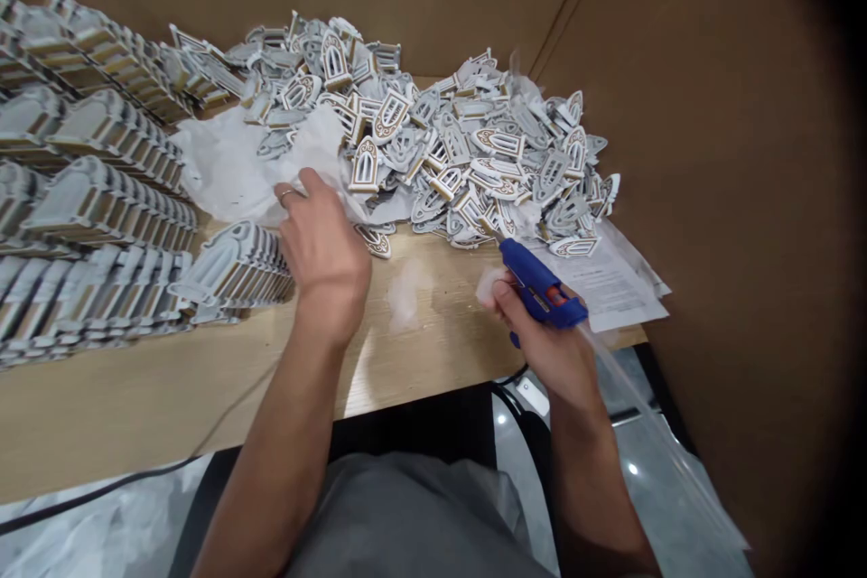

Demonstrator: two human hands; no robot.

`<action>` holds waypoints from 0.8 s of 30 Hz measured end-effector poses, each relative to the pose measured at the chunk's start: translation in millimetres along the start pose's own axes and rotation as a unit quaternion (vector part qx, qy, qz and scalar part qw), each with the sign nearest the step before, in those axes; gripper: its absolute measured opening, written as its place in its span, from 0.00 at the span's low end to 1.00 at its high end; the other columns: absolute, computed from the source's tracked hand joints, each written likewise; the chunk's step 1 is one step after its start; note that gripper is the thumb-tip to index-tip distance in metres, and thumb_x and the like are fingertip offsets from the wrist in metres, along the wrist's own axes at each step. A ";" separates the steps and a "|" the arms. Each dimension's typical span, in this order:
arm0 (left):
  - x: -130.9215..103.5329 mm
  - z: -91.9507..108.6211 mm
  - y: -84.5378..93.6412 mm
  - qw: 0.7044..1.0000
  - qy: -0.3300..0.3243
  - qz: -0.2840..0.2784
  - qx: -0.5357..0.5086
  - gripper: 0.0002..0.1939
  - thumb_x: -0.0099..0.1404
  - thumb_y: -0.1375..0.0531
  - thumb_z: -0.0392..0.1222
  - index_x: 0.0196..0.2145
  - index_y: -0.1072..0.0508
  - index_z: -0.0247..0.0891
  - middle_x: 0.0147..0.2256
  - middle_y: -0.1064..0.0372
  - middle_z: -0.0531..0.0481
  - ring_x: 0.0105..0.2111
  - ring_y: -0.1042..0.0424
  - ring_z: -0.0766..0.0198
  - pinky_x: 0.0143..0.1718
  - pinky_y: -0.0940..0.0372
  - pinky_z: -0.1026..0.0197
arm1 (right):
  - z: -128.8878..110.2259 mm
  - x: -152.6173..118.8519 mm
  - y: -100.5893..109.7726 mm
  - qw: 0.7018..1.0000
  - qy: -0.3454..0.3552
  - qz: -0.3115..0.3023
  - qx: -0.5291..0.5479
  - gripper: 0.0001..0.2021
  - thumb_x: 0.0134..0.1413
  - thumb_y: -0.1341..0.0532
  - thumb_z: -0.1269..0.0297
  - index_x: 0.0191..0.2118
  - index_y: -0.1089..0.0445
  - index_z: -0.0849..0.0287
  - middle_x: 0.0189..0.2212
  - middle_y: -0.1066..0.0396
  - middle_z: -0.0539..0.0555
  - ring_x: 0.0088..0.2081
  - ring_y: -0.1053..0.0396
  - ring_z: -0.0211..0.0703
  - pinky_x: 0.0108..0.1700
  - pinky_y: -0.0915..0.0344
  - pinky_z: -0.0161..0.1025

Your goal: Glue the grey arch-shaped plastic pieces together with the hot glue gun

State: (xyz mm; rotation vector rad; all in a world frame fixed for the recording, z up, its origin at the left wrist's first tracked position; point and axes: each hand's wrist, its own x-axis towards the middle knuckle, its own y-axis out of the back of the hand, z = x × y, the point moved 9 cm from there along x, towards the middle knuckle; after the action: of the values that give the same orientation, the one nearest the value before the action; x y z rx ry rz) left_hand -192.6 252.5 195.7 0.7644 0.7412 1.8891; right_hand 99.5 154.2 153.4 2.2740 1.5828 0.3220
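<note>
My right hand is wrapped round a blue hot glue gun, its nozzle pointing up and left toward the pile. A long clear glue stick trails from the gun's back end. Something whitish and translucent shows at this hand's fingers. My left hand is bent over beside crumpled white paper, at the end of a row of white arched pieces. Its fingers curl away from me, and whatever they hold is hidden. A ring is on one finger.
Loose white-and-gold arched window pieces lie heaped along the back. Stacked rows of them fill the left. A printed sheet lies under the pile's right side. Brown panels stand behind and right. A dark cable runs below the table edge.
</note>
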 end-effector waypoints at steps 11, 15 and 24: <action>-40.7 32.0 50.3 0.989 -0.147 -0.016 0.009 0.13 0.69 0.39 0.38 0.51 0.25 0.42 0.39 0.22 0.45 0.41 0.21 0.47 0.54 0.30 0.42 | 14.7 1.9 -11.2 1.000 0.018 0.001 0.016 0.10 0.65 0.30 0.54 0.37 0.19 0.53 0.34 0.16 0.54 0.29 0.22 0.46 0.37 0.24 0.43; -36.4 14.1 36.6 0.993 -0.116 -0.026 0.007 0.12 0.71 0.41 0.38 0.51 0.24 0.41 0.37 0.20 0.46 0.37 0.20 0.49 0.53 0.29 0.42 | 12.4 3.3 -11.2 0.999 0.032 -0.004 -0.025 0.10 0.66 0.31 0.54 0.35 0.19 0.52 0.31 0.18 0.53 0.32 0.21 0.50 0.39 0.25 0.44; -41.6 2.2 11.3 0.985 -0.014 -0.089 0.148 0.21 0.71 0.36 0.41 0.60 0.28 0.33 0.50 0.20 0.30 0.53 0.20 0.34 0.57 0.28 0.35 | 8.8 3.3 -12.4 0.998 0.046 -0.006 -0.045 0.11 0.66 0.31 0.52 0.36 0.19 0.52 0.33 0.16 0.54 0.38 0.18 0.54 0.45 0.23 0.48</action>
State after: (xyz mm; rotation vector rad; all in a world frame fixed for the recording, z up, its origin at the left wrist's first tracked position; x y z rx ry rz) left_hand -181.6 210.7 197.5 0.8740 1.0525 1.6238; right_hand 93.3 159.8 140.3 2.2088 1.5921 0.4925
